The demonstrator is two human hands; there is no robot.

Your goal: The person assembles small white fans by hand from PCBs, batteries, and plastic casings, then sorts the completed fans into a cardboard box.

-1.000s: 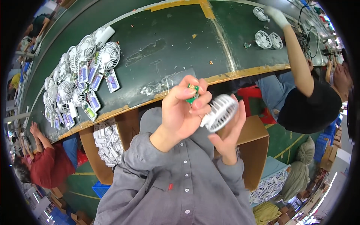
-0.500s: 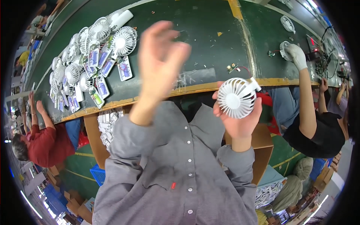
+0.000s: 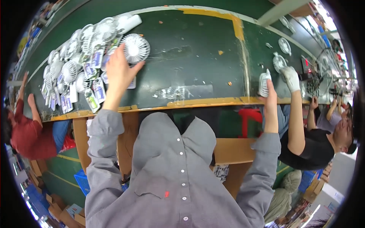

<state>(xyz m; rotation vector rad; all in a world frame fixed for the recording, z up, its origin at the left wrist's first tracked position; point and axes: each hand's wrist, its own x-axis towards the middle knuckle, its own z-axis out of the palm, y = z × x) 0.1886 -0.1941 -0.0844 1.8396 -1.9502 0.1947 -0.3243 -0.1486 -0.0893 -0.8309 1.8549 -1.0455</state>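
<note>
At the left of the bench, my left hand (image 3: 118,74) reaches into a heap of white handheld fans (image 3: 70,72). Its thumb and fingers straddle the round cage of one white fan (image 3: 136,48) at the heap's right side, and its palm covers part of that fan's body. Several fans in the heap have opened handles with bluish parts showing. Near the front edge on the right, my right hand (image 3: 270,102) holds another white fan (image 3: 263,85), seen side-on. Most of its fingers are hidden from view.
A co-worker's gloved hand (image 3: 291,79) is at a white fan (image 3: 279,60) close to my right hand. Another fan (image 3: 284,46) lies beyond it. Wires and a red-lit device (image 3: 306,62) stand farther right. Cardboard boxes (image 3: 234,150) stand below the bench edge (image 3: 213,102).
My left hand has moved left and down to the fan at the heap. My right hand has carried its fan rightward onto the bench side, turning it edge-on. The view has shifted.
</note>
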